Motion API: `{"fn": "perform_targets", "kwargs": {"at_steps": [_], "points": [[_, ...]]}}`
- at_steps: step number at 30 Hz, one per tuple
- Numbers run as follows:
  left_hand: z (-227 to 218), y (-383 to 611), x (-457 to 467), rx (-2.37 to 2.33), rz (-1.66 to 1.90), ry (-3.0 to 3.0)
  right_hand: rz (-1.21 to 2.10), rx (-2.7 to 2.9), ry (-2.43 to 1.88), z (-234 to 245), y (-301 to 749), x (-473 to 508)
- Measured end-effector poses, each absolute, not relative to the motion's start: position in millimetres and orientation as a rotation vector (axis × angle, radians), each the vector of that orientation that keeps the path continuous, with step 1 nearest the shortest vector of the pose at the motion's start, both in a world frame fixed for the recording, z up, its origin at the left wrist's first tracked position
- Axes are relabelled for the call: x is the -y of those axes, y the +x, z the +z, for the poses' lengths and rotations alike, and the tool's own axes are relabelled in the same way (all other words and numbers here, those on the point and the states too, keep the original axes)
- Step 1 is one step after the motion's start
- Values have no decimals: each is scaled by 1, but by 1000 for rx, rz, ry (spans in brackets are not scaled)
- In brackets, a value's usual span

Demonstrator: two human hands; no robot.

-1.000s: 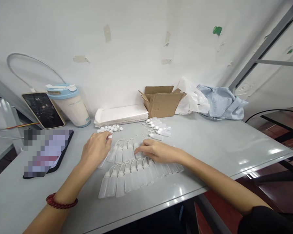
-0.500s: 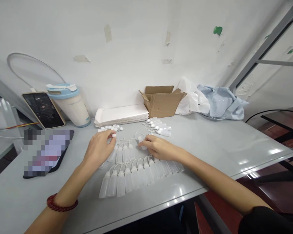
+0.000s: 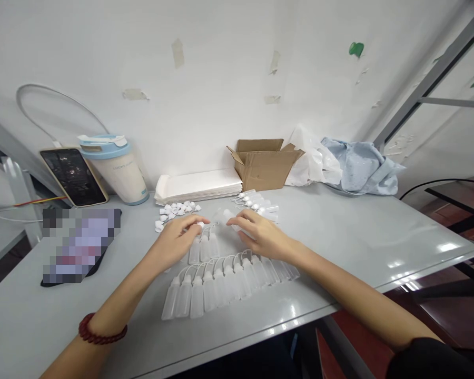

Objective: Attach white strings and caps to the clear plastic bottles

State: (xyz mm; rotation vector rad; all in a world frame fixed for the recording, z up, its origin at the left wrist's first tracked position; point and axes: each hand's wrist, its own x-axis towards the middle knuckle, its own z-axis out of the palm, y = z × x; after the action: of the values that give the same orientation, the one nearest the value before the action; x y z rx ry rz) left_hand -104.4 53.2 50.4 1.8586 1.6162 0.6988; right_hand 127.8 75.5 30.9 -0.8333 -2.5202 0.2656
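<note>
My left hand [image 3: 177, 238] pinches a small white cap [image 3: 200, 225] between thumb and fingertips. Facing it, my right hand [image 3: 263, 236] grips a small translucent squeeze bottle [image 3: 228, 215], tilted and partly hidden by the fingers. Cap and bottle are a short gap apart. Loose white caps [image 3: 178, 209] lie in a pile behind my left hand. Below the hands, a long row of bottles [image 3: 196, 300] with thin looped tethers lies on the table. A shorter row of bottles [image 3: 204, 249] lies just behind it, partly covered by my left hand.
More bottles [image 3: 256, 202] lie before an open cardboard box [image 3: 266, 171]. White flat sheets [image 3: 199, 187] are stacked beside it. A plastic bag [image 3: 310, 160] and blue cloth [image 3: 359, 166] sit at right. At left stand a tumbler [image 3: 116, 171], a phone [image 3: 74, 176] and a pixelated device [image 3: 81, 245].
My left hand has moved right with the cap, toward the bottle. My right hand has raised the bottle slightly, its fingers now more extended. The view has shifted a little.
</note>
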Motion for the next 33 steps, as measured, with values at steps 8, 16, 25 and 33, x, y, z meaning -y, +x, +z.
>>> {"fn": "perform_targets", "kwargs": {"at_steps": [8,16,25,33], "points": [[57,-98,-50,-1556,770,1745,198,2406,-714,34,127,-73],[57,-94,-48,-1366,829,1628,148,2306,-520,35,124,-67],[57,-90,-47,-1337,879,1542,259,2225,-670,37,124,-69],[43,-75,-35,-1568,685,2021,268,2295,-903,31,125,-72]]}}
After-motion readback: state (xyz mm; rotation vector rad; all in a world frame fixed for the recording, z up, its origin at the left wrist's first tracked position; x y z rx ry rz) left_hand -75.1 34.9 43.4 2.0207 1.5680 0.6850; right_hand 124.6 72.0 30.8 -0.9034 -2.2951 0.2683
